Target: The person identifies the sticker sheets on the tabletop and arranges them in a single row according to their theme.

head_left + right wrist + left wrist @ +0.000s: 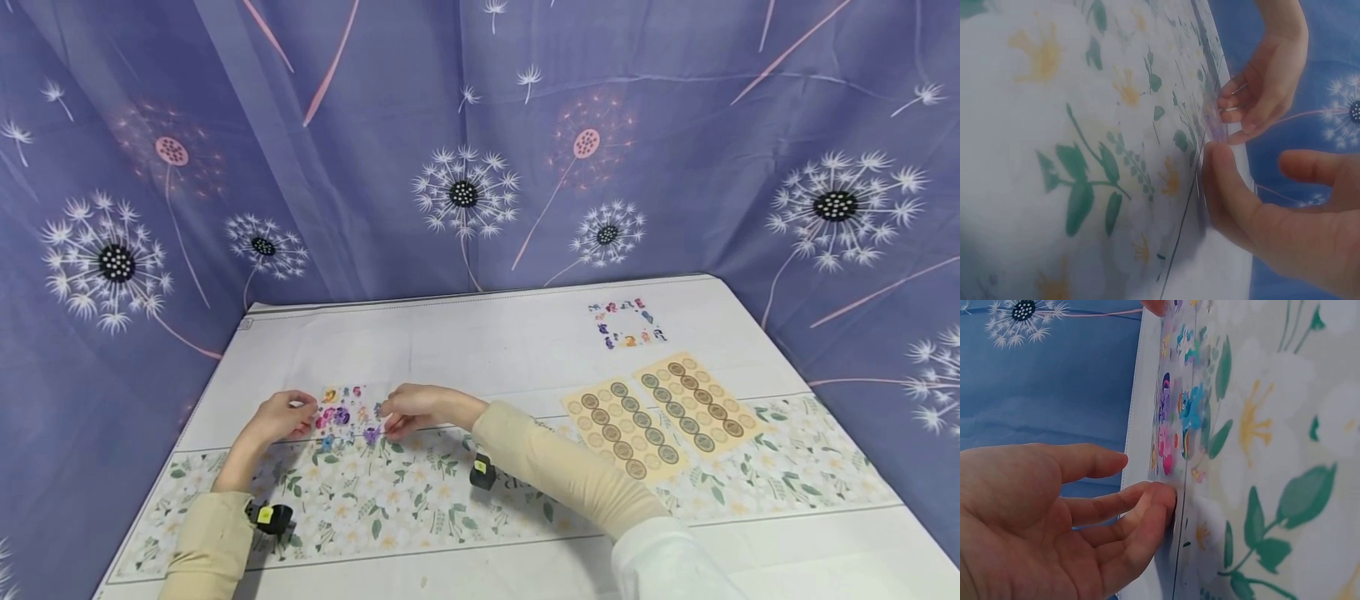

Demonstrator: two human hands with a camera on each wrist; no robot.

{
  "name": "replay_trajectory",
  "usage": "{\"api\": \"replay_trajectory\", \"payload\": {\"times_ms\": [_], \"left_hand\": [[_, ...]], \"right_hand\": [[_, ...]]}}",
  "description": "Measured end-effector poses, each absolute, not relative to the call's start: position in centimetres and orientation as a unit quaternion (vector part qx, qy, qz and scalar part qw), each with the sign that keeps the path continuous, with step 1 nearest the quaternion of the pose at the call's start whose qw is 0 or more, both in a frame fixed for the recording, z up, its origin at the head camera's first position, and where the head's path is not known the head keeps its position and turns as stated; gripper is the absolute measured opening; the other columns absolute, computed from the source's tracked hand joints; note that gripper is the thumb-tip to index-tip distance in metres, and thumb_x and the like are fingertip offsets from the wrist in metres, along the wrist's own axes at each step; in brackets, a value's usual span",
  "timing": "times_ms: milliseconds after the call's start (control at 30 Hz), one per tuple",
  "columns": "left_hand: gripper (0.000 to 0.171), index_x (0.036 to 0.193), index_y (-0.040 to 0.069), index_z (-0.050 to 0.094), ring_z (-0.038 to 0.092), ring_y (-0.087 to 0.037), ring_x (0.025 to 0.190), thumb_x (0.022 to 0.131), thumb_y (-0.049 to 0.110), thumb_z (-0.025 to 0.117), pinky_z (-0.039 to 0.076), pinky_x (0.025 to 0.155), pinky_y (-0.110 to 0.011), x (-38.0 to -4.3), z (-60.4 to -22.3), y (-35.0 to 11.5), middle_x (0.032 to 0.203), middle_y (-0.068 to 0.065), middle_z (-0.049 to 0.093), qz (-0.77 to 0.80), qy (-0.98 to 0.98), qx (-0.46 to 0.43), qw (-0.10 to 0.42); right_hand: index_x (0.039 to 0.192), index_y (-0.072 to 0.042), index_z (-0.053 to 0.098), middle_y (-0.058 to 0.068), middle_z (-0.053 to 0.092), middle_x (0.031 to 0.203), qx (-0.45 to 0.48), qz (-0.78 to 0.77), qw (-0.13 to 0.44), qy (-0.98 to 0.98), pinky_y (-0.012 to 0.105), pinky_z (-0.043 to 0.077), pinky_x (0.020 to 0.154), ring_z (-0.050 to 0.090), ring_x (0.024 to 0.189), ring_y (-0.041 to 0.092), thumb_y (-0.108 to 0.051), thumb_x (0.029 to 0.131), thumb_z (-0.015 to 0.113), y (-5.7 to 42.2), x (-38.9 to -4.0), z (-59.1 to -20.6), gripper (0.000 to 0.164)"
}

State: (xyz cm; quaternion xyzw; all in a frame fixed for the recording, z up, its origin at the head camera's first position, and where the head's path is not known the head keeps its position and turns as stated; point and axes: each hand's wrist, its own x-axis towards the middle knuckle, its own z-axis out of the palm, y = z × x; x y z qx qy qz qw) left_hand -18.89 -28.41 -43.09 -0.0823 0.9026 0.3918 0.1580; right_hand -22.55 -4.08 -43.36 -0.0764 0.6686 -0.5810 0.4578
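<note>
A clear sticker sheet (347, 415) with colourful cartoon ponies (1191, 412) lies on the table at the left of the head view. At its left edge are the fingertips of my left hand (282, 415); in the left wrist view the thumb (1094, 461) stands apart from the loosely bent fingers. My right hand (417, 408) is at the opposite edge. The right wrist view shows its fingers (1225, 181) stretched along the sheet's edge, the thumb (1307, 167) held away. Neither hand pinches the sheet.
Two tan sheets of round coin-like stickers, a left one (592, 392) and a right one (693, 408), lie by the right forearm. Behind them rests another clear sheet (621, 321) with stickers round its border. A dandelion-print curtain (360, 167) surrounds the white, flower-banded table (480, 333).
</note>
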Motion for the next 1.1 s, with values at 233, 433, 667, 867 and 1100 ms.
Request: {"api": "replay_trajectory", "payload": {"times_ms": [233, 433, 667, 867, 1100], "left_hand": [[0.037, 0.121, -0.017, 0.048, 0.061, -0.012, 0.068, 0.099, 0.012, 0.046, 0.057, 0.059, -0.026, -18.85, -43.32, -28.42, 0.082, -0.013, 0.065, 0.391, 0.903, -0.079, 0.157], [0.038, 0.12, -0.017, 0.049, 0.062, -0.013, 0.07, 0.099, 0.014, 0.045, 0.058, 0.061, -0.027, -18.93, -43.32, -28.51, 0.084, -0.016, 0.066, 0.382, 0.908, -0.072, 0.155], [0.038, 0.12, -0.018, 0.049, 0.062, -0.012, 0.069, 0.1, 0.014, 0.044, 0.058, 0.062, -0.028, -18.91, -43.35, -28.66, 0.084, -0.015, 0.067, 0.388, 0.906, -0.067, 0.153], [0.037, 0.119, -0.018, 0.05, 0.062, -0.012, 0.068, 0.099, 0.012, 0.043, 0.058, 0.061, -0.027, -18.82, -43.28, -28.56, 0.083, -0.015, 0.067, 0.386, 0.908, -0.073, 0.143], [0.033, 0.113, -0.015, 0.054, 0.061, -0.013, 0.068, 0.1, 0.013, 0.044, 0.056, 0.059, -0.025, -18.86, -43.32, -28.2, 0.084, -0.016, 0.067, 0.388, 0.909, -0.098, 0.118]], "right_hand": [[0.151, 0.008, 0.013, 0.009, 0.056, 0.079, -0.069, -0.582, 0.453, 0.672, 0.038, 0.053, 0.101, 0.058, 0.067, 0.014, -0.004, 0.096, 0.047, -4.1, -22.62, -43.41, 0.066], [0.149, 0.008, 0.021, 0.01, 0.057, 0.08, -0.063, -0.585, 0.44, 0.678, 0.035, 0.057, 0.095, 0.059, 0.068, 0.015, -0.003, 0.095, 0.048, -4.01, -22.78, -43.58, 0.062], [0.142, 0.011, 0.035, 0.01, 0.059, 0.082, -0.067, -0.594, 0.418, 0.684, 0.038, 0.057, 0.094, 0.058, 0.07, 0.016, -0.003, 0.094, 0.046, -3.79, -22.87, -43.46, 0.051], [0.122, 0.013, 0.053, 0.007, 0.059, 0.078, -0.075, -0.602, 0.394, 0.69, 0.031, 0.061, 0.082, 0.058, 0.066, 0.013, -0.002, 0.096, 0.046, -3.61, -23.2, -43.53, 0.031], [0.114, 0.013, 0.057, 0.004, 0.059, 0.075, -0.09, -0.603, 0.358, 0.707, 0.016, 0.051, 0.057, 0.058, 0.064, 0.01, -0.004, 0.096, 0.045, -3.13, -23.56, -43.38, 0.027]]}}
